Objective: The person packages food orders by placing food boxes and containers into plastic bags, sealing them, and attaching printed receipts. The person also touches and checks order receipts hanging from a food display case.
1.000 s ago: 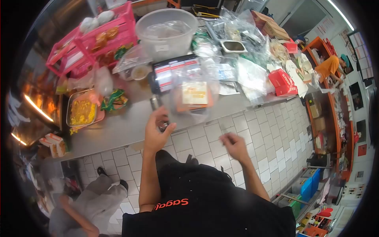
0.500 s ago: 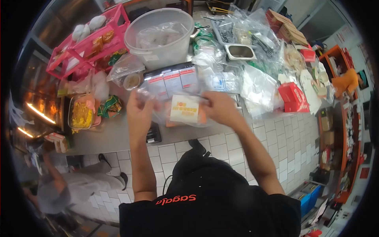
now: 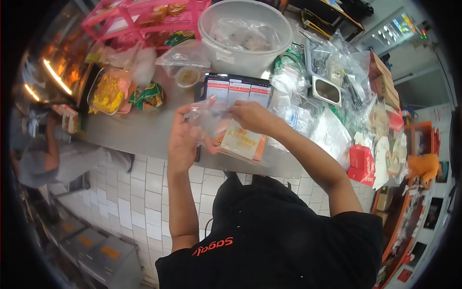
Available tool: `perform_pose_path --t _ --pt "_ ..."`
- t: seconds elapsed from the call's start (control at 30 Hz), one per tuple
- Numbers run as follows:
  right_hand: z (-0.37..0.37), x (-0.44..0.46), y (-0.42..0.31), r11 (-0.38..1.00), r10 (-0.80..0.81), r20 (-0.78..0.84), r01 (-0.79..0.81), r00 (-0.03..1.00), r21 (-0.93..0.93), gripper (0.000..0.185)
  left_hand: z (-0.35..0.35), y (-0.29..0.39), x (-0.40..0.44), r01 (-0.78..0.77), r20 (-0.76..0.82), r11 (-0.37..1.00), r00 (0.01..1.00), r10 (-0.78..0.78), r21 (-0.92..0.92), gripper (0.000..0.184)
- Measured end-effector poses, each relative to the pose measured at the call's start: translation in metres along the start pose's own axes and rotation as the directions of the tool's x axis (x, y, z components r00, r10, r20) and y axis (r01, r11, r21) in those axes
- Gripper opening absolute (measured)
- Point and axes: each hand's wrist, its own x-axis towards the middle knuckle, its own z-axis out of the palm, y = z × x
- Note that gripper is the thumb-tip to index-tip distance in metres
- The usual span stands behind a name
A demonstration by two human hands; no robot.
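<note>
A clear plastic bag (image 3: 207,118) with a cream-labelled orange package (image 3: 240,140) inside or beneath it is between my hands at the counter's front edge. My left hand (image 3: 185,135) holds the bag's left side, its fingers partly spread behind the film. At the bag's upper edge my right hand (image 3: 251,117) pinches the plastic, just over the package. A tablet (image 3: 236,91) with red and white panels on its screen lies right behind my hands. Beyond it on the left is a small round tub (image 3: 186,77).
A large white bucket (image 3: 245,33) stands behind the tablet. Pink crates (image 3: 144,24), a tray of yellow food (image 3: 107,91) and a green packet (image 3: 147,96) are at left. Plastic bags, a metal container (image 3: 327,90) and a red box (image 3: 361,164) lie right. Another person (image 3: 82,161) is at far left.
My left hand has opened somewhat around the bag, and my right hand has moved left to its upper edge. The labelled package has tilted. The view has shifted, and the other person has moved.
</note>
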Motion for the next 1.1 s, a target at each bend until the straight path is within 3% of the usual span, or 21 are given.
perform_pose_path --t 0.1,0.2,0.3,0.33,0.43,0.47,0.57,0.67,0.77,0.87,0.97,1.0,1.1 --pt "0.018 0.019 0.031 0.915 0.267 0.179 -0.191 0.947 -0.355 0.025 0.011 -0.006 0.007 0.026 -0.008 0.999 1.0 -0.026 0.042 0.053" --pt "0.001 0.032 0.047 0.919 0.26 0.318 -0.133 0.912 -0.371 0.016 0.019 -0.016 0.015 0.036 -0.042 0.994 0.999 -0.032 0.107 0.054" --pt "0.017 0.024 0.059 0.95 0.139 0.19 -0.077 0.972 -0.303 0.014 0.028 -0.021 0.022 0.032 -0.065 0.987 0.998 -0.022 0.158 0.052" --pt "0.025 0.018 0.066 0.979 0.052 0.166 -0.017 0.985 -0.204 0.014 0.027 -0.022 0.02 0.035 -0.066 0.983 0.998 -0.023 0.181 0.052" --pt "0.04 0.0 0.072 0.997 0.017 0.404 -0.046 0.914 0.06 0.019 0.046 -0.025 0.022 0.033 -0.161 0.97 0.987 0.007 0.24 0.05" --pt "0.042 -0.001 0.074 0.996 0.092 0.527 -0.089 0.845 -0.032 0.033 0.052 -0.026 0.023 0.038 -0.188 0.964 0.982 0.013 0.262 0.05" --pt "0.046 0.009 0.098 0.982 0.118 0.72 0.026 0.684 -0.185 0.042 0.064 -0.032 0.026 0.053 -0.228 0.942 0.973 0.025 0.33 0.049" --pt "0.016 0.002 0.103 0.988 -0.124 0.553 0.05 0.824 0.146 0.061 0.07 -0.035 0.026 0.031 -0.363 0.914 0.923 0.13 0.405 0.055" --pt "0.017 -0.04 0.04 0.997 -0.023 0.343 -0.004 0.939 0.079 0.088 0.092 -0.037 0.023 0.004 -0.374 0.921 0.914 0.154 0.389 0.05" --pt "0.043 -0.053 0.017 0.982 -0.188 0.308 0.181 0.933 0.051 0.097 0.103 -0.046 0.013 -0.037 -0.397 0.917 0.894 0.208 0.397 0.046" --pt "0.005 -0.033 0.022 0.969 -0.165 0.503 0.234 0.849 -0.077 0.095 0.111 -0.043 -0.004 -0.081 -0.437 0.905 0.856 0.278 0.418 0.044" --pt "0.006 -0.038 0.031 0.954 -0.212 0.406 0.279 0.889 -0.112 0.073 0.113 -0.04 -0.01 -0.079 -0.474 0.901 0.829 0.296 0.426 0.044" --pt "-0.086 -0.055 -0.004 0.901 0.008 0.78 0.334 0.626 -0.278 0.05 0.111 -0.024 -0.013 -0.077 -0.528 0.864 0.763 0.372 0.497 0.043"
